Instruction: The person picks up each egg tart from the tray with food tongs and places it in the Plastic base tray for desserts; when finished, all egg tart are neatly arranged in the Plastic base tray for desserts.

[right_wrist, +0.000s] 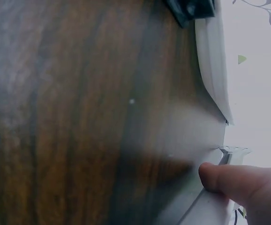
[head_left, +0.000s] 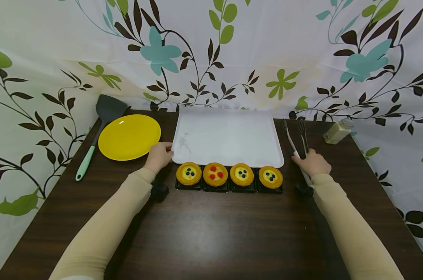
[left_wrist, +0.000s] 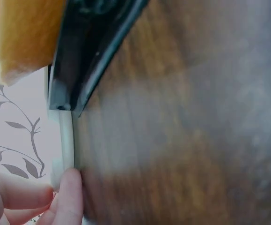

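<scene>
A white tray lies at the middle of the dark wooden table. My left hand pinches its front left corner; in the left wrist view the fingers close on the tray's rim. Along the tray's front edge stands a row of several fruit tarts in black holders. To the tray's right lie metal tongs with a white handle. My right hand curls over that handle, and a finger presses on it.
A yellow plate sits left of the tray, with a black spatula with a mint handle beside it. A small bottle lies at the back right. A leaf-patterned cloth walls off the table.
</scene>
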